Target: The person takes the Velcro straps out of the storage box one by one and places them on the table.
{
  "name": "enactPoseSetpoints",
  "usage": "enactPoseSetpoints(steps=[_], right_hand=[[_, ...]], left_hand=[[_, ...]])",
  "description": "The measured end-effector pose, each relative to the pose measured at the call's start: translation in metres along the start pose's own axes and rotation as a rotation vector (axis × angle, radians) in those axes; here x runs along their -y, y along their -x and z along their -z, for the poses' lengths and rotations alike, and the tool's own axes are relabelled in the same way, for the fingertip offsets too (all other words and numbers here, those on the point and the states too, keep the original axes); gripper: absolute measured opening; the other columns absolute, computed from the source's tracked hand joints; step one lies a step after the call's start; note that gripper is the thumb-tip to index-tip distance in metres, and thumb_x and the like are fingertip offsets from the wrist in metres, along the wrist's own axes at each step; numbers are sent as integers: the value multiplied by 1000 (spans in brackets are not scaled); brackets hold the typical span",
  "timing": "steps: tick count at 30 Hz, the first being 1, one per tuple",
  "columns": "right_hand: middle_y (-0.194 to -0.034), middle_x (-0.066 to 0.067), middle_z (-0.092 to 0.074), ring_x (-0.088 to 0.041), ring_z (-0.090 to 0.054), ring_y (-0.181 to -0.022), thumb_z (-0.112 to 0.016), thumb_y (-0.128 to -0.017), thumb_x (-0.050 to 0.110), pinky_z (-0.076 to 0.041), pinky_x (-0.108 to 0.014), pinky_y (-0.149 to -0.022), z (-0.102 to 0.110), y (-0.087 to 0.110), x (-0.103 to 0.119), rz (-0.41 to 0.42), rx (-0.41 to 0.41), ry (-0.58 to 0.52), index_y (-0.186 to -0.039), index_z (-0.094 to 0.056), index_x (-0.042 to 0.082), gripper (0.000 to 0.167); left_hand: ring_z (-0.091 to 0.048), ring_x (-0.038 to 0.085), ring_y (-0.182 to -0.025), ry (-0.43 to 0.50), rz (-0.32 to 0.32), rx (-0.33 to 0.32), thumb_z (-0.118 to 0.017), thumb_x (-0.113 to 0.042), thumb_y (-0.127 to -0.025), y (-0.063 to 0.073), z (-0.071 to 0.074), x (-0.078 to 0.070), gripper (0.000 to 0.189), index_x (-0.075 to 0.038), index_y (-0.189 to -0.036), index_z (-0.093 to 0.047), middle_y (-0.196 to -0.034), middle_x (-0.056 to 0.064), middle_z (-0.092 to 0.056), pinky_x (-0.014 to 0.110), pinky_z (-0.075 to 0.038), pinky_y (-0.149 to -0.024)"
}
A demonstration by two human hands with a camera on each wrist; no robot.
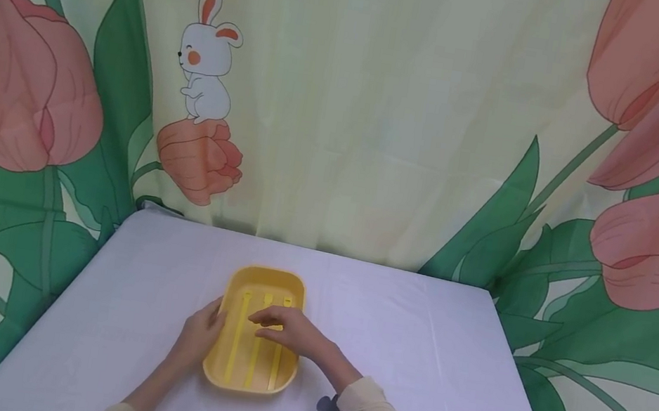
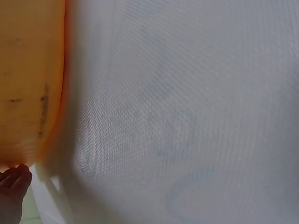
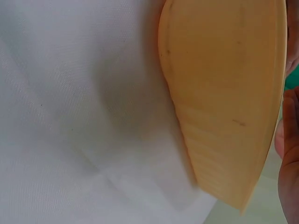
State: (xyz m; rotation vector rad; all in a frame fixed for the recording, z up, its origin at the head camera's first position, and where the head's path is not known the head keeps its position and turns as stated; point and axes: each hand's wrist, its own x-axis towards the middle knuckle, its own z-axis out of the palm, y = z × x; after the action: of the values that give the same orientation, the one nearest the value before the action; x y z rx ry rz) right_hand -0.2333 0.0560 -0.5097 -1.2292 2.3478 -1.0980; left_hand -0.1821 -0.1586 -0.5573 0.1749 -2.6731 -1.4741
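Note:
A yellow rectangular tray point(image 1: 237, 277) with rounded corners is over the front of the table. Lengthwise in it lie three slim yellow straps that look like cable ties, small heads at the far end: a left tie point(image 1: 235, 341), a middle tie point(image 1: 252, 364) and a right tie point(image 1: 274, 371). At the tray's left side my left hand point(image 1: 202, 332) holds its rim, fingertips against the outer wall in the left wrist view. My right hand point(image 1: 288, 331) hovers above the tray, thumb and fingers apart, and covers part of the right tie. Both wrist views show the tray's outer wall point(image 3: 224, 93).
A white cloth point(image 1: 396, 357) covers the table. Behind it hangs a curtain point(image 1: 378, 135) printed with tulips and a rabbit. Dark wrist devices point(image 1: 329, 408) sit near both sleeve cuffs.

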Motion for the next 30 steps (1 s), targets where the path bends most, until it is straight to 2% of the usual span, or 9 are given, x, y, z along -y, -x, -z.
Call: enactPoseSetpoints(steps=[6,10,17,23,30], right_hand=[[-116,1,-65,-3,-56,-107,-64,-91,21,-47,-19,-90,-3,-8,5,0,56,39,-121,-64,10,32],[-116,-1,-65,-6,-57,-108,-64,-91,20,-47,-18,-90,-7,-14,7,59,125,105,-120,-64,9,32],[-113,10,-65,0,-56,-107,-64,-90,18,-42,-11,-90,-16,-26,5,145,195,222,-117,-66,13,27],[-112,8,-66,1,-56,-107,-64,-90,14,-42,-11,-91,-15,-32,7,155,233,229,-116,-66,11,26],[-115,11,-64,3,-54,-107,-61,-92,13,-41,-10,-91,-16,-35,3,160,337,272,-120,-65,14,28]], left_hand=[[-43,38,-124,12,-10,-1,-46,-16,-99,-1,3,3,46,5,-139,-39,-136,24,-45,49,-40,-99],[-45,39,-122,25,-26,-16,-47,-16,-99,-2,2,5,45,6,-137,-41,-134,25,-47,49,-42,-98],[-46,37,-122,39,-26,-16,-47,-18,-99,-1,-2,6,44,5,-136,-43,-134,23,-48,47,-42,-98],[-45,35,-123,46,-23,-26,-47,-18,-99,0,-1,5,44,5,-136,-44,-134,21,-49,46,-41,-99],[-45,34,-124,80,-18,-27,-48,-16,-98,0,-2,7,43,3,-136,-44,-134,20,-49,45,-43,-98]])
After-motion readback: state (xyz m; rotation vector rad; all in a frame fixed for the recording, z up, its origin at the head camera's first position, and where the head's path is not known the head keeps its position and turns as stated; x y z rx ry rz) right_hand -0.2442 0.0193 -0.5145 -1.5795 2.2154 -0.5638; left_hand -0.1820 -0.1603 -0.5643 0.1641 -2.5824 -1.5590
